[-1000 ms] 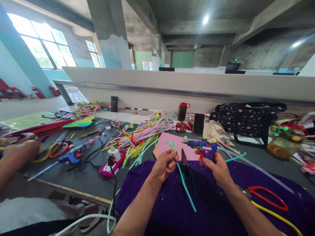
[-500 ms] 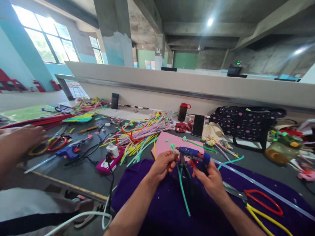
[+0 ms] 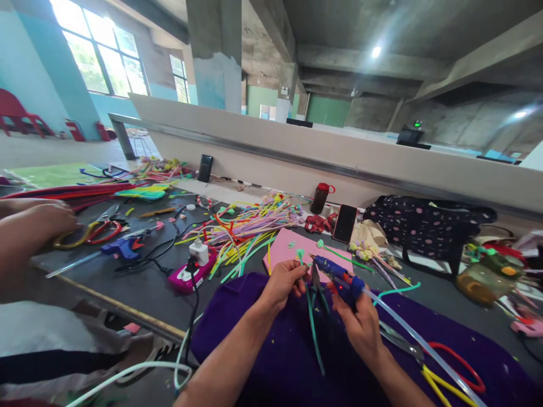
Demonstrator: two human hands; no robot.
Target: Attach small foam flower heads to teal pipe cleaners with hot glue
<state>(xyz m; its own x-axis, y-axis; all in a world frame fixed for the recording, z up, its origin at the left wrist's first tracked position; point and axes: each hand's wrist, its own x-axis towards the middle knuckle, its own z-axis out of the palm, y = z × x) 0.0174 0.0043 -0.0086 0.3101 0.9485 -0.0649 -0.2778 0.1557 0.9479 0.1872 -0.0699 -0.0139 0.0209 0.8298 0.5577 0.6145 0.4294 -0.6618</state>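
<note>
Pinched between the fingers of my left hand [image 3: 285, 282] is a green pipe cleaner [image 3: 313, 328], its small curled tip [image 3: 300, 254] standing above the fingers and its stem hanging down. My right hand [image 3: 360, 322] is closed round a blue hot glue gun [image 3: 337, 271]. The gun's nozzle points left, close to my left fingertips, and a long clear glue stick [image 3: 419, 339] sticks out of its back. Between my hands lies a pair of pliers [image 3: 316, 282] on the purple cloth [image 3: 229, 316]. Scissors with red and yellow handles [image 3: 418, 353] rest beside my right forearm.
A pink sheet [image 3: 280, 249] lies ahead, with a pile of pipe cleaners [image 3: 254, 226] behind it. A magenta power strip [image 3: 189, 277] sits left. Another person's hands [image 3: 38, 226] are at far left, near a second glue gun [image 3: 123, 247]. A phone [image 3: 345, 222] leans at the back.
The glue gun has tilted, its back end lower and its nozzle slightly away from the pipe cleaner. My left hand keeps its pinch. The whole view has turned slightly.
</note>
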